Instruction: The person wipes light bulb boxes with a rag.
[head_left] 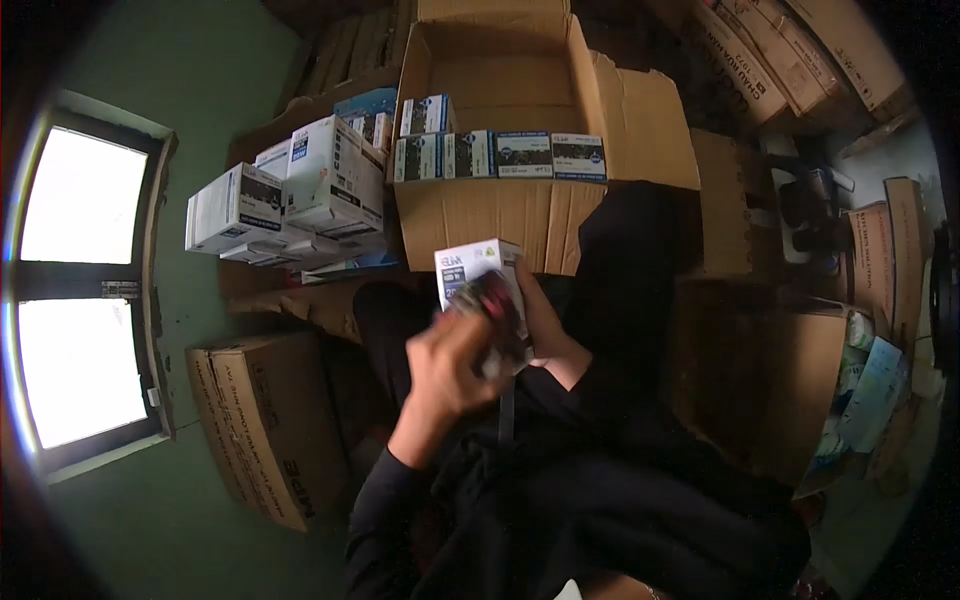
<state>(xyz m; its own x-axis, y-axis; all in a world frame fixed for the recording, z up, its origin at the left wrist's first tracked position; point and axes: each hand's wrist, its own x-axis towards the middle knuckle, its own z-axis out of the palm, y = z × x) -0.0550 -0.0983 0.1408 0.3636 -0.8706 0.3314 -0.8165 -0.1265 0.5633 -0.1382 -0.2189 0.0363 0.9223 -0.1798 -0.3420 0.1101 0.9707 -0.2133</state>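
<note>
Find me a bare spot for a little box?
Bare cardboard shows inside the open carton, beyond its front row of small boxes and right of the lone box behind them. Crowded: the pile of white boxes at left, and around the held box.

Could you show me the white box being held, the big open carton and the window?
White box (478, 266): head camera view, on its printed face.
Big open carton (495, 212): head camera view, on its bare front panel.
Window (72, 279): head camera view, on the frame bar between its bright panes.
</note>
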